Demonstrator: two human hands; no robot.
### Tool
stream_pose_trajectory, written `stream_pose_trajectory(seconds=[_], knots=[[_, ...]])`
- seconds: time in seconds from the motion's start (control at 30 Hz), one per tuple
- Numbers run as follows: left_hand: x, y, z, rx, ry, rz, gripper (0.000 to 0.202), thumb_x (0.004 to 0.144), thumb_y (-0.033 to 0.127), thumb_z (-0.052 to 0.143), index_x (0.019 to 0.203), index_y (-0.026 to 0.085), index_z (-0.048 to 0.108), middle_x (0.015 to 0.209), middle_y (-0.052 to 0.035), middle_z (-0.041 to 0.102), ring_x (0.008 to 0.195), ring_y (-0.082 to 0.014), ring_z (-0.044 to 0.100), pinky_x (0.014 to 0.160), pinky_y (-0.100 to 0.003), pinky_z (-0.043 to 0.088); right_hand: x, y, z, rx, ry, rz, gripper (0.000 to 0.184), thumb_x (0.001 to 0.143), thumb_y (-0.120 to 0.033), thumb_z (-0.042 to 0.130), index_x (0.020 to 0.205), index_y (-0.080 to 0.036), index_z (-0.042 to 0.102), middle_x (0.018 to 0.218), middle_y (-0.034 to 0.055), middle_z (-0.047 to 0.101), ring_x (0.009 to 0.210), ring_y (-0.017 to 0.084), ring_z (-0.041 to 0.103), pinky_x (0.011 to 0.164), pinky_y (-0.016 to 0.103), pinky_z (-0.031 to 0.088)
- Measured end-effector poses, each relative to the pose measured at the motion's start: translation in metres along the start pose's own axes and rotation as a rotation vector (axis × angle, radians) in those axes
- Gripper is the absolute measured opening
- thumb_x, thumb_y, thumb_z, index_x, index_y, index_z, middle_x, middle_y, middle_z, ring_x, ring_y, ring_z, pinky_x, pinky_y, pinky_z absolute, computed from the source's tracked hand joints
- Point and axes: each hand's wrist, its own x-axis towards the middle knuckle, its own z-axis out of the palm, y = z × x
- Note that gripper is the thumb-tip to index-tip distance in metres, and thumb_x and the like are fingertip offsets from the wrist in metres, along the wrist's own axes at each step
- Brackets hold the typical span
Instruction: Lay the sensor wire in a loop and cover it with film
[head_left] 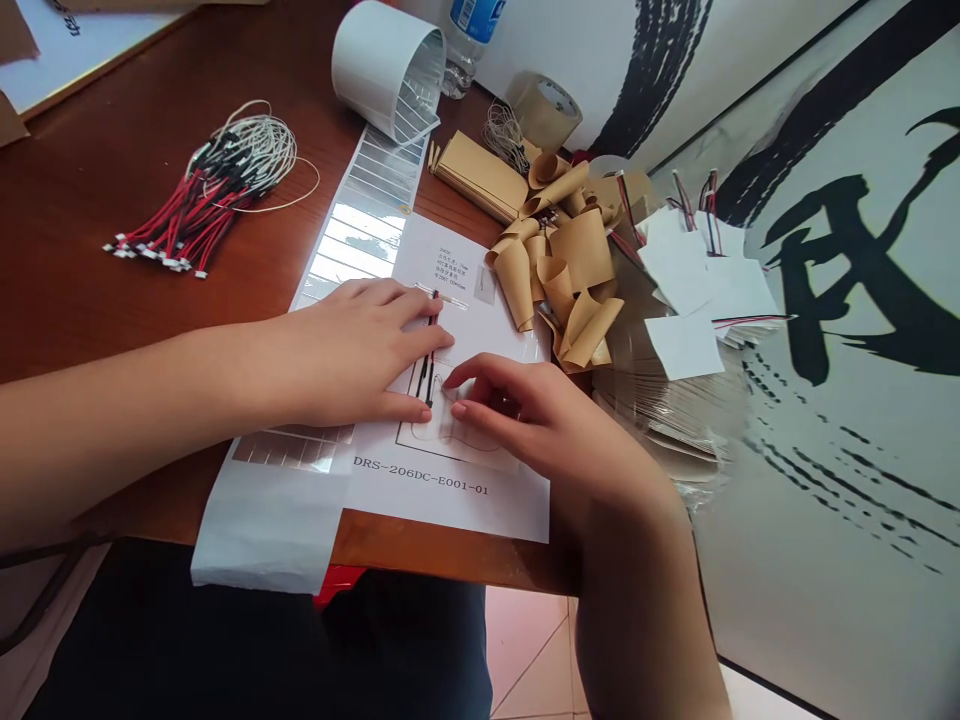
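Observation:
A printed white sheet (450,508) lies at the table's front edge, with a rectangular outline and the text "DRS-206DC-E001-01". On it rests a red-and-black wire cable (430,372) with a dark joint at its lower end. My left hand (367,345) lies flat over the sheet, fingers spread across the upper cable, thumb beside the joint. A thin pale wire (439,378) loops from the joint toward my right hand (517,405). My right index fingertip touches this wire; the thumb sits slightly apart below it, and the other fingers are curled and partly hidden.
A bundle of similar cables (217,190) lies at left. Behind the sheet stands a roll of clear-windowed labels (375,65), its strip running under the sheet. To the right are curled brown paper pieces (577,250), tape (551,108) and stacked white cards (694,270) against the wall.

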Motion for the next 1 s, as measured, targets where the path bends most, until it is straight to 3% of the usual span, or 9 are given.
stream_pose_trajectory(seconds=[0.17, 0.7, 1.0], knots=[[0.0, 0.0005, -0.0009, 0.007, -0.004, -0.002, 0.073, 0.094, 0.064, 0.059, 0.156, 0.028, 0.049, 0.17, -0.0131, 0.036, 0.153, -0.0389, 0.034, 0.124, -0.053, 0.027, 0.0015, -0.0002, -0.002, 0.003, -0.016, 0.008, 0.018, 0.094, -0.029, 0.067, 0.11, -0.02, 0.068, 0.074, -0.0037, 0.058, 0.069, 0.013, 0.054, 0.064, 0.026, 0.041], [-0.0009, -0.0007, -0.0003, -0.005, 0.005, 0.008, 0.073, 0.094, 0.066, 0.058, 0.156, 0.028, 0.049, 0.17, -0.0125, 0.036, 0.153, -0.0381, 0.034, 0.125, -0.053, 0.027, 0.0035, 0.0037, -0.0022, 0.026, 0.004, 0.001, 0.021, 0.097, -0.036, 0.064, 0.107, -0.019, 0.07, 0.071, -0.004, 0.053, 0.066, 0.012, 0.047, 0.061, 0.026, 0.037], [-0.0001, -0.0005, -0.0009, 0.006, -0.005, 0.001, 0.073, 0.094, 0.066, 0.058, 0.156, 0.028, 0.048, 0.17, -0.013, 0.035, 0.154, -0.0388, 0.034, 0.125, -0.054, 0.028, 0.0041, 0.004, -0.0019, 0.023, 0.019, -0.001, 0.024, 0.097, -0.04, 0.062, 0.105, -0.019, 0.072, 0.076, -0.0011, 0.06, 0.069, 0.013, 0.048, 0.064, 0.027, 0.038]])
